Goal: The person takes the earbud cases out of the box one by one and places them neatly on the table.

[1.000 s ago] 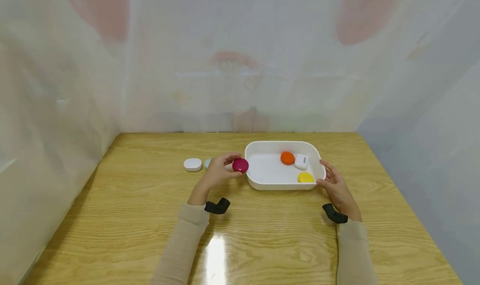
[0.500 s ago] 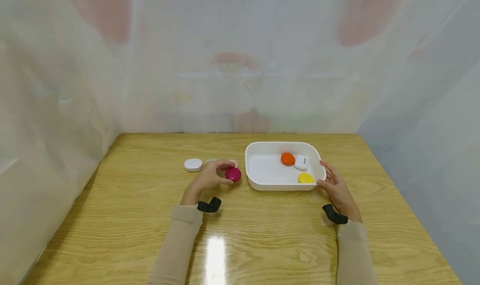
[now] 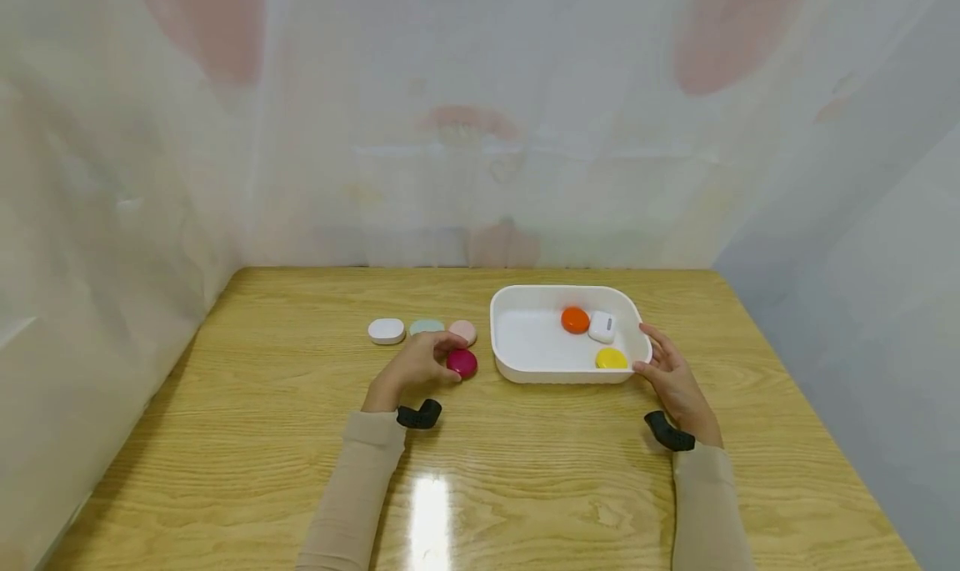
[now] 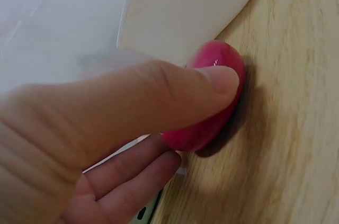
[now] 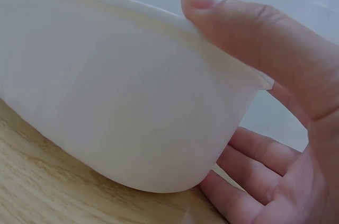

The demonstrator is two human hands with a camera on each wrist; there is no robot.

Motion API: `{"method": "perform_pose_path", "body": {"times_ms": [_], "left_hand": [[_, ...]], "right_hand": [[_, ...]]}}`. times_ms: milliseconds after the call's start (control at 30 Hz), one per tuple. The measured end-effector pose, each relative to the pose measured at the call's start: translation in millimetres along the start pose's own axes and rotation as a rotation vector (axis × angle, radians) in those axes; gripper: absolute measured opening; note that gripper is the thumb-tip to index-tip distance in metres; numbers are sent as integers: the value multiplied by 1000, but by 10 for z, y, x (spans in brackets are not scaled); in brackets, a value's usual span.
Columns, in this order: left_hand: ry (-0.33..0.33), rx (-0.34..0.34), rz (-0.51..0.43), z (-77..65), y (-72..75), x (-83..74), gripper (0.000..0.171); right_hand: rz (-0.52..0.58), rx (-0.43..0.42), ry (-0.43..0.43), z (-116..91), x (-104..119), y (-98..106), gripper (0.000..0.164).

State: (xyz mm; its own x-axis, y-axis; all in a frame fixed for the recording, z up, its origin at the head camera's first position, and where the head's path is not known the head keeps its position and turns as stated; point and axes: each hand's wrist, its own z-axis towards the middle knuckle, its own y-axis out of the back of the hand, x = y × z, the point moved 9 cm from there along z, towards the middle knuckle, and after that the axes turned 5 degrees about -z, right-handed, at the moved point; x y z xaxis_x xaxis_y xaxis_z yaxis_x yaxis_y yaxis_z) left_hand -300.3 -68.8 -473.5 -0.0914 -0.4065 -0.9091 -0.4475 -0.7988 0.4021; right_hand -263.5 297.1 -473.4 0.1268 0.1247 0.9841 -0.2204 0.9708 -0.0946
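Note:
A glossy magenta round case is pinched between the thumb and fingers of my left hand. In the left wrist view the case is tilted on edge close over the wood, its shadow right beside it. My right hand grips the right end of a white rounded basin. In the right wrist view the thumb lies over the rim and the other fingers lie along the outer end wall. Inside the basin lie an orange round case, a small white case and a yellow round case.
Behind my left hand, a white oval case, a pale green piece and a pale pink round piece lie in a row on the wooden table. Pale sheeting rises behind the table and at both sides.
My left hand has carried the magenta case from the basin's left rim to the near left, down toward the table. The pale green and pink pieces show more now. My right hand stays at the basin.

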Motion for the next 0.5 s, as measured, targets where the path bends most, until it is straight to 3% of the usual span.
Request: {"method": "perform_pose_path", "body": {"times_ms": [333,500], "left_hand": [[33,1,-55,-8,-12,29,56],[-23,8,-13,-31,23,-66,55]], "right_hand": [[5,9,5,-10,10,-7,64],[-2,9,0,-8,7,-20,64]]}}
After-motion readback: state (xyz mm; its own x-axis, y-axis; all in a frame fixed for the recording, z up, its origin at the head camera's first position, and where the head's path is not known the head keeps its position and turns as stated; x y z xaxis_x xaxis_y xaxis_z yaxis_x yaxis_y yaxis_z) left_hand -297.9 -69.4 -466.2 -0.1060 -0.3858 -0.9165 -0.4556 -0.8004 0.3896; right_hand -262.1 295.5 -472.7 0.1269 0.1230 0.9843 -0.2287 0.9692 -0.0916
